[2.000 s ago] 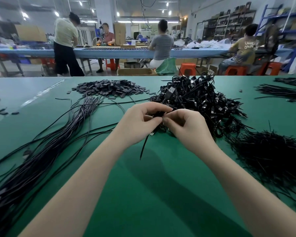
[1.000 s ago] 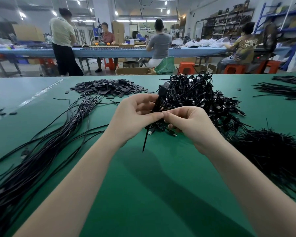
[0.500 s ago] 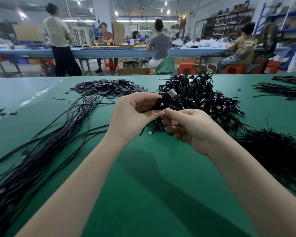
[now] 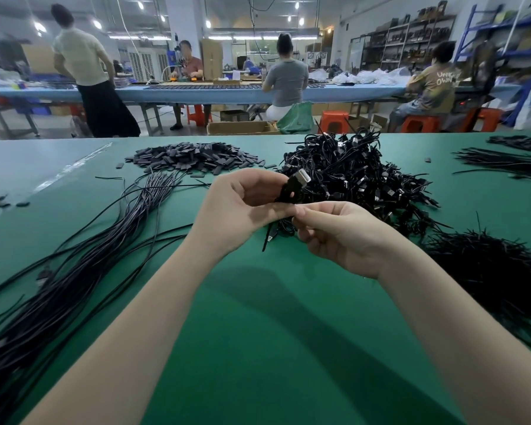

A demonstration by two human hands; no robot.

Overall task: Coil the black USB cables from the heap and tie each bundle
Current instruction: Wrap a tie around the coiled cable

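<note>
My left hand [image 4: 242, 210] grips a coiled black USB cable bundle [image 4: 290, 191] above the green table [image 4: 258, 332], its silver plug pointing up and to the right. Just below it, my right hand [image 4: 341, 237] pinches the black tie at the bundle, fingertips touching those of the left. A small plug and a tie end [image 4: 269, 239] hang beneath the hands. Long loose black cables [image 4: 83, 259] fan out on the left. Behind the hands lies a heap of tied bundles [image 4: 350, 179].
A mound of black ties [image 4: 491, 268] lies to the right. Small dark flat pieces [image 4: 193, 157] are piled at the back left. More cables [image 4: 509, 162] rest at the far right. Several people work at a blue bench behind the table.
The bundle has risen slightly and its plug has tipped up to the right. My right hand has shifted under the bundle. A standing person in the background has walked left.
</note>
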